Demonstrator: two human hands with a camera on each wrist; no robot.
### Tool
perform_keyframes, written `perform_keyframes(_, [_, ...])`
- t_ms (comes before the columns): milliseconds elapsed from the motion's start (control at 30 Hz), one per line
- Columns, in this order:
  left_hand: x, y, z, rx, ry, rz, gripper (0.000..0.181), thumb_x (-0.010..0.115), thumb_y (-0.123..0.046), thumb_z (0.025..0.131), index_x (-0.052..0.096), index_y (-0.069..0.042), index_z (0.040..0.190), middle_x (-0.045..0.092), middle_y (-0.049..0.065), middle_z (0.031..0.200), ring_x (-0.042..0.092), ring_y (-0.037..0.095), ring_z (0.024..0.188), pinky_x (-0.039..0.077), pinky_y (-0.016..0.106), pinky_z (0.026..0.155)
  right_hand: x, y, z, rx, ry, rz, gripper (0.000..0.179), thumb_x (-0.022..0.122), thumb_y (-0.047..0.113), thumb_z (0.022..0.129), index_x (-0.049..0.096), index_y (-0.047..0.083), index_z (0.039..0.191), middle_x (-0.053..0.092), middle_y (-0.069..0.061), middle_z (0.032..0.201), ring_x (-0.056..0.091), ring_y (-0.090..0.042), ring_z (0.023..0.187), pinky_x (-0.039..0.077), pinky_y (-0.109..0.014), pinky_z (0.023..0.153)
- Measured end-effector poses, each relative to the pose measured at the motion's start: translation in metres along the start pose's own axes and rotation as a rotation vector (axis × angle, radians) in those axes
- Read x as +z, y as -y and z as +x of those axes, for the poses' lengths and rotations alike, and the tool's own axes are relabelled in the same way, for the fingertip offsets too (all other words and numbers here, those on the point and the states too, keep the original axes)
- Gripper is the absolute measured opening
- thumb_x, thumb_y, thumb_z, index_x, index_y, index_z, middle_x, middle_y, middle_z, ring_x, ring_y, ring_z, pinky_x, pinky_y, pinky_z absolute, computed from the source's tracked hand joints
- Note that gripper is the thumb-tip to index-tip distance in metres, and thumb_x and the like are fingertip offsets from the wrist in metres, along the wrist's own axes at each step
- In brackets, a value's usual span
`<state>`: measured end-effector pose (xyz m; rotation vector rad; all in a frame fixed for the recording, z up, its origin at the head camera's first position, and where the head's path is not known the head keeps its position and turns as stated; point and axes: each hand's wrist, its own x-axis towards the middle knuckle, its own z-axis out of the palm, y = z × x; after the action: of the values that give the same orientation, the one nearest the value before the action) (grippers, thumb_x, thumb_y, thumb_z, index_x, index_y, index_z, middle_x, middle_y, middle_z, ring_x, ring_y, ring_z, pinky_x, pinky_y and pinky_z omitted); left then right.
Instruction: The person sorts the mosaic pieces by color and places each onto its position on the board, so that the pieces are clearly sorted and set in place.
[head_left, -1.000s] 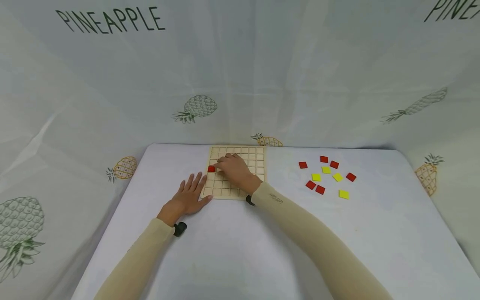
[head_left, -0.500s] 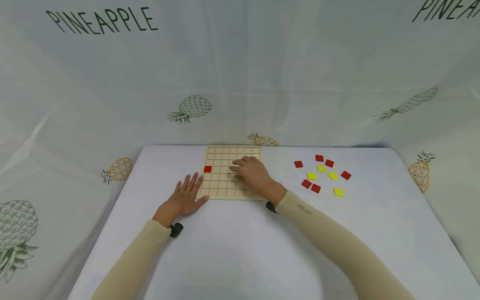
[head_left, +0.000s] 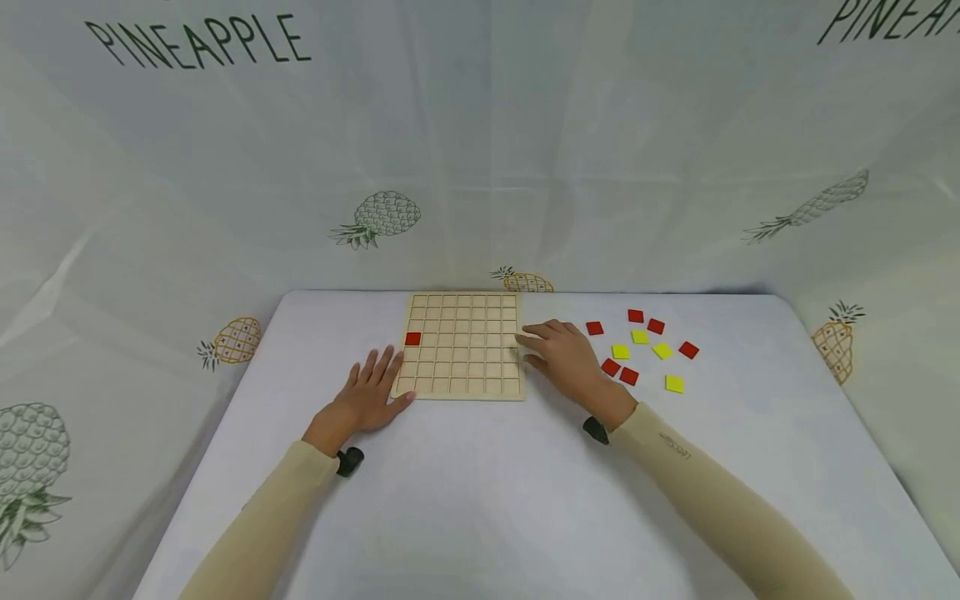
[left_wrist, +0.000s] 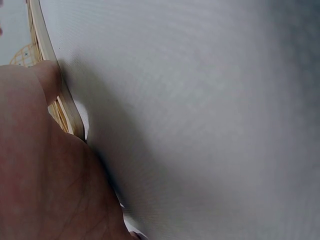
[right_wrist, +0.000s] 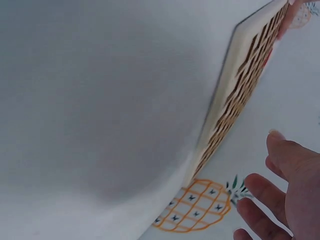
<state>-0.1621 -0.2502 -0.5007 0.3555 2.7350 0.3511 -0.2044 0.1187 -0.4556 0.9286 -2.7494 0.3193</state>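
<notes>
A square wooden grid board (head_left: pixel 468 342) lies at the back of the table, with one red tile (head_left: pixel 413 339) in a cell of its left column. My left hand (head_left: pixel 365 398) rests flat with spread fingers at the board's lower left corner, thumb on its front edge. In the left wrist view that thumb (left_wrist: pixel 48 80) touches the board's side (left_wrist: pixel 72 117). My right hand (head_left: pixel 564 358) hovers just past the board's right edge, fingers loosely bent and holding nothing. The right wrist view shows its relaxed fingers (right_wrist: pixel 265 200) apart from the board (right_wrist: pixel 235 95).
To the right of my right hand several loose red tiles (head_left: pixel 688 350) and yellow tiles (head_left: pixel 674 384) lie scattered on the white table (head_left: pixel 480 492). A white curtain (head_left: pixel 480 167) printed with pineapples hangs behind the table's back edge.
My right hand has drawn away from the red tile in the left column and crossed rightward over the board, past its right edge. My left hand has stayed at the corner.
</notes>
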Motion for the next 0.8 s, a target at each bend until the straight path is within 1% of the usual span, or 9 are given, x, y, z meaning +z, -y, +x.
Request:
perform_keyframes(200, [0.000, 0.000, 0.000, -0.002, 0.000, -0.010, 0.086, 0.044, -0.051, 0.111, 0.001, -0.004, 0.170, -0.008, 0.020, 0.177, -0.010, 0.045, 0.162, -0.002, 0.065, 0.128, -0.005, -0.016, -0.028, 0.043, 0.002, 0.002, 0.045, 0.086, 0.015, 0.090, 0.075, 0.009, 0.134, 0.071, -0.011, 0.137, 0.065, -0.032, 0.124, 0.053, -0.052, 0.107])
perform_keyframes(500, [0.000, 0.000, -0.001, -0.002, -0.007, -0.010, 0.087, 0.045, -0.050, 0.111, 0.001, -0.004, 0.170, -0.007, 0.021, 0.177, -0.010, 0.045, 0.162, -0.002, 0.065, 0.127, -0.015, -0.044, -0.068, 0.124, 0.024, -0.002, 0.046, 0.086, 0.013, 0.090, 0.074, 0.006, 0.134, 0.071, -0.015, 0.136, 0.063, -0.037, 0.126, 0.050, -0.057, 0.108])
perform_keyframes(700, [0.000, 0.000, 0.000, 0.004, -0.013, -0.018, 0.087, 0.045, -0.051, 0.111, 0.002, -0.004, 0.170, -0.006, 0.021, 0.177, -0.009, 0.045, 0.162, -0.002, 0.065, 0.127, -0.021, -0.061, -0.090, 0.154, 0.005, -0.015, 0.045, 0.087, 0.008, 0.087, 0.075, 0.003, 0.131, 0.073, -0.019, 0.131, 0.066, -0.040, 0.120, 0.053, -0.060, 0.103])
perform_keyframes(800, [0.001, 0.000, -0.002, -0.003, -0.012, -0.018, 0.087, 0.044, -0.052, 0.111, 0.002, -0.004, 0.170, -0.007, 0.020, 0.177, -0.009, 0.045, 0.162, -0.002, 0.065, 0.127, -0.024, -0.065, -0.099, 0.179, 0.016, -0.014, 0.043, 0.086, 0.006, 0.088, 0.075, 0.002, 0.130, 0.073, -0.020, 0.130, 0.065, -0.041, 0.119, 0.054, -0.060, 0.102])
